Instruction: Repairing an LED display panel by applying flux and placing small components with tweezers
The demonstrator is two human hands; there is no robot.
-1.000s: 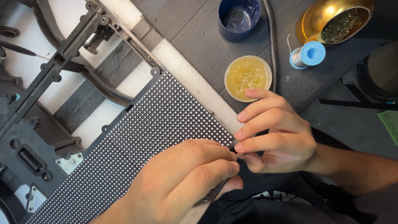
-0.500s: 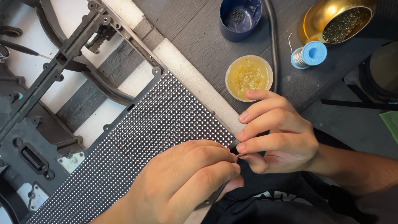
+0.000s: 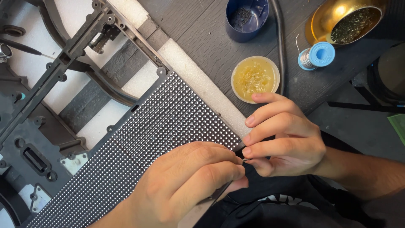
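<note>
A black LED dot-matrix panel (image 3: 160,139) lies diagonally across the bench. My left hand (image 3: 190,185) rests over its near right corner, closed around a thin dark tool (image 3: 219,195) whose shaft shows under the fingers. My right hand (image 3: 287,139) sits just off that corner. Its thumb and fingers are pinched together where the tool's tip meets them. Whatever is between the fingertips is too small to make out.
A dark plastic frame (image 3: 63,63) lies on white foam (image 3: 198,80) at the upper left. Behind my right hand stand a round tin of yellow flux (image 3: 255,78), a blue cup (image 3: 247,19), a blue solder spool (image 3: 316,55), a gold bowl of brass wool (image 3: 350,21) and a black cable (image 3: 280,46).
Both hands stay pinched at the panel's corner with barely any motion; the view has shifted only slightly.
</note>
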